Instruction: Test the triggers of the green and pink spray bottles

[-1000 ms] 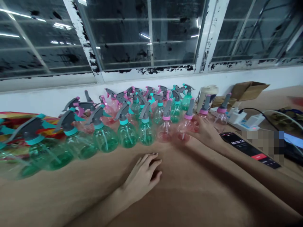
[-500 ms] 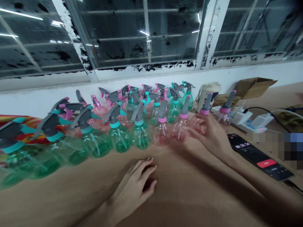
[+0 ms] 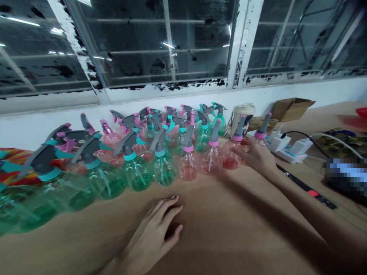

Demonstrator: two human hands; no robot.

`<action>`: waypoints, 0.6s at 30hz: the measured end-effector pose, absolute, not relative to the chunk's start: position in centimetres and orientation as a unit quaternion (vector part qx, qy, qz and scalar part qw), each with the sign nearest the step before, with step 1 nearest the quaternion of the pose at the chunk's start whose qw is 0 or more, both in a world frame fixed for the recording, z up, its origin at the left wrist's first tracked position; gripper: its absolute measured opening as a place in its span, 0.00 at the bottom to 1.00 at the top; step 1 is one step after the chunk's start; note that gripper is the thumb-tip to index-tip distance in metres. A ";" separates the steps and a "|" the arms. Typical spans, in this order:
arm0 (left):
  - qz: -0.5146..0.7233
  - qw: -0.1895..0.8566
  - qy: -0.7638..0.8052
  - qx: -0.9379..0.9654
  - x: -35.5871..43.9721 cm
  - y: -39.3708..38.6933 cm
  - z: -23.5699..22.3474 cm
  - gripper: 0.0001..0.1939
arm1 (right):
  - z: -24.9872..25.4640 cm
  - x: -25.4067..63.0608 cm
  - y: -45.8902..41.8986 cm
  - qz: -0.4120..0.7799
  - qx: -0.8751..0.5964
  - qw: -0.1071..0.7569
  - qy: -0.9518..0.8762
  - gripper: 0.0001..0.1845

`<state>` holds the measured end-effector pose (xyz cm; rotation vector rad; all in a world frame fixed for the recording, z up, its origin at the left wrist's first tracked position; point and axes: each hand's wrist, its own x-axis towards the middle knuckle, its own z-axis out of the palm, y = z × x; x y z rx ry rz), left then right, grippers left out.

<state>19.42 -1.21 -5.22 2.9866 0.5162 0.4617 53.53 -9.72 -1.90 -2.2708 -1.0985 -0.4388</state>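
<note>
My left hand (image 3: 156, 231) rests on the wooden table with its fingers loosely bent and apart, holding nothing. To the right, my right hand (image 3: 259, 156) reaches in with thumb and fingers spread. It is between a pink spray bottle (image 3: 229, 162) and the rightmost pink spray bottle (image 3: 260, 135), hiding most of the latter's body; whether it touches either is unclear. Two more pink bottles, one of them a clear pink spray bottle (image 3: 189, 168), stand to the left. Beyond them a row of green spray bottles (image 3: 139, 175) runs to the left edge.
More spray bottles (image 3: 172, 110) crowd behind, along the white wall. A lidded cup (image 3: 239, 114), an open cardboard box (image 3: 291, 109) and a power strip (image 3: 292, 154) with chargers stand at right. A phone (image 3: 306, 187) lies beyond my right forearm.
The view has turned slightly right. My right hand has shifted right, off the third pink bottle and towards the rightmost one. My left hand has stayed on the table.
</note>
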 end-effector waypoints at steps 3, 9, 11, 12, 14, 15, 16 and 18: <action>0.158 0.041 0.167 0.972 19.4 -1.2 -5.2 0.18 | -1.7 53.3 -10.1 -0.170 -0.851 0.280 -0.410 0.25; 0.153 0.061 0.167 0.972 19.1 -0.9 -5.5 0.18 | -1.6 51.7 -13.0 -0.176 -0.855 0.258 -0.415 0.28; 0.152 0.078 0.174 0.970 19.1 -0.8 -5.6 0.18 | -1.6 50.7 -14.1 -0.173 -0.849 0.255 -0.429 0.29; 0.151 0.089 0.179 0.968 19.1 -0.8 -5.5 0.17 | -1.6 49.9 -14.5 -0.167 -0.846 0.255 -0.438 0.29; 0.151 0.120 0.192 0.962 19.2 -0.9 -5.2 0.16 | -1.5 48.1 -15.2 -0.145 -0.840 0.259 -0.453 0.28; 0.154 0.140 0.197 0.958 19.2 -1.1 -5.0 0.15 | -1.3 47.1 -15.4 -0.133 -0.838 0.259 -0.461 0.28; 0.157 0.164 0.201 0.953 19.2 -1.2 -4.6 0.14 | -1.1 45.9 -15.6 -0.126 -0.835 0.260 -0.467 0.28; 0.169 0.211 0.209 0.940 19.2 -1.7 -3.6 0.14 | -0.6 43.6 -15.7 -0.116 -0.814 0.269 -0.502 0.30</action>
